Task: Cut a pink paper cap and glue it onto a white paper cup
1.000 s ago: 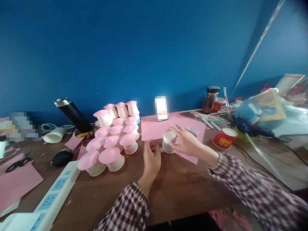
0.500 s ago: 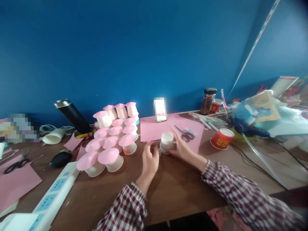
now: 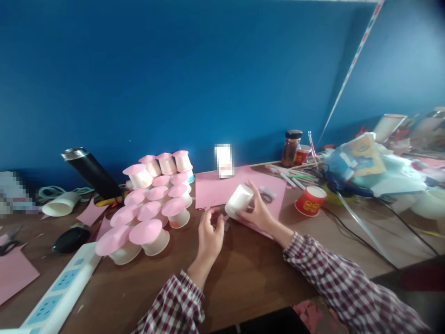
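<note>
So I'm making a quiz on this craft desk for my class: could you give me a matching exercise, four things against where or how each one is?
Things:
1. white paper cup
2. red paper cup
3. dark flask
4. power strip

Places or states:
A. leaning against the blue wall
B. tilted in the right hand
C. lying at the desk's near left edge
D. upright, right of the pink sheet

Pairs: 1-B, 2-D, 3-A, 4-C

Small white matt paper cup [image 3: 239, 201] on smooth pink paper sheet [image 3: 222, 189]; brown wooden tabletop [image 3: 264, 269] with dull sheen; glossy black metal-capped flask [image 3: 91, 171]; checked cloth sleeves [image 3: 347, 287].
</note>
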{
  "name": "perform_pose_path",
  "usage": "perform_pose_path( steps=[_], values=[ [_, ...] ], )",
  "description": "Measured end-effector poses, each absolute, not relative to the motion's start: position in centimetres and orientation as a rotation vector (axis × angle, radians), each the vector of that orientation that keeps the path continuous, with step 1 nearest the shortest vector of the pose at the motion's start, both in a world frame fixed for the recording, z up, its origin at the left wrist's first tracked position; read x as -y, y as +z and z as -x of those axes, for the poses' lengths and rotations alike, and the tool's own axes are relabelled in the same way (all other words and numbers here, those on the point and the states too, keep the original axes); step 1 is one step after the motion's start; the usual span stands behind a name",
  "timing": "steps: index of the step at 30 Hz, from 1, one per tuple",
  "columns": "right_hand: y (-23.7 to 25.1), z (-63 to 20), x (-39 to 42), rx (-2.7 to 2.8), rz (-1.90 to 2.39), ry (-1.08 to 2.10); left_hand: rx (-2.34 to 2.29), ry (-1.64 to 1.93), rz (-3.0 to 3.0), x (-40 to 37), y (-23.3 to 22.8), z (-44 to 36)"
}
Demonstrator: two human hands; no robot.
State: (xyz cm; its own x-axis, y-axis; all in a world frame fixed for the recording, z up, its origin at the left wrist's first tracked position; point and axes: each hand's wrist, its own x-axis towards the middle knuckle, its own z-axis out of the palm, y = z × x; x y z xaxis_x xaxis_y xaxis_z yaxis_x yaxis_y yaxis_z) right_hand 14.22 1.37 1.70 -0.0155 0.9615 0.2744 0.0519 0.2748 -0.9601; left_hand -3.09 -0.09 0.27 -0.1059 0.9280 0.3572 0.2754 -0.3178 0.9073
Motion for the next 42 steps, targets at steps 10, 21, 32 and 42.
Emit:
perform_pose_path(
  steps=[10, 21, 32, 42],
  values=[
    [3.3, -13.0, 0.1, 1.130, 0.829, 1.262, -0.905, 1.272, -1.075, 1.1, 2.0, 2.4],
    [1.9, -12.6, 0.2, 1.125, 0.819, 1.360, -0.932, 1.228, -1.002, 1.2, 1.7, 2.3],
    [4.3, -14.8, -0.3, 1.144, 0.852, 1.245, -1.016, 1.259, -1.132, 1.0, 1.4, 2.6],
    [4.2, -17.8, -1.4, 1.534, 1.141, 0.970, -0.533, 1.340, -0.645, 0.2, 3.2, 4.2]
  ],
)
